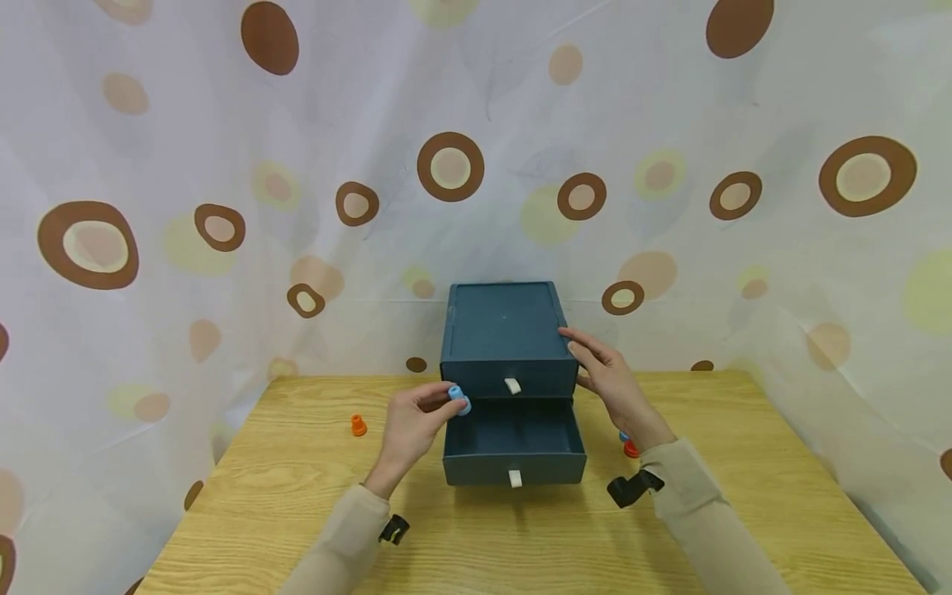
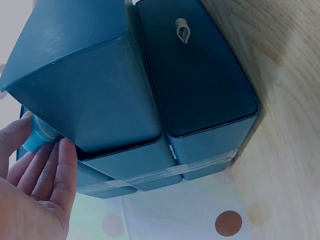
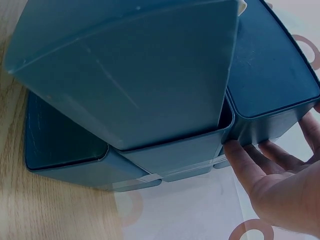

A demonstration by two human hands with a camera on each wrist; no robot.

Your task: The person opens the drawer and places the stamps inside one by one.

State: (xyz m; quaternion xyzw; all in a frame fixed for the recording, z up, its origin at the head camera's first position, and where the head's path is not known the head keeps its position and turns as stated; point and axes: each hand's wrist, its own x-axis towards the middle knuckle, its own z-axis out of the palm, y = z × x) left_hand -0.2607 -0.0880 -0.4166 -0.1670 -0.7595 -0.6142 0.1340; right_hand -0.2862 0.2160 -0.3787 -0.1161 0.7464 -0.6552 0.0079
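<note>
My left hand (image 1: 412,426) pinches a small light blue stepped plastic piece (image 1: 459,400) between thumb and fingers, at the left front edge of a dark blue drawer cabinet (image 1: 506,322). The same blue piece (image 2: 40,134) shows in the left wrist view, partly behind the thumb. Below it, a lower drawer (image 1: 476,470) is pulled out; the visible part of its inside is bare. The right hand (image 1: 617,384) rests with extended fingers against the cabinet's upper right side. In the right wrist view, its fingers (image 3: 245,162) touch the cabinet wall.
An orange stepped piece (image 1: 359,426) stands on the wooden table (image 1: 297,487) to the left. By the right wrist lie a red piece (image 1: 631,449) and a blue one (image 1: 623,435), partly hidden by the arm. The closed top drawer has a pale pull tab (image 1: 512,386).
</note>
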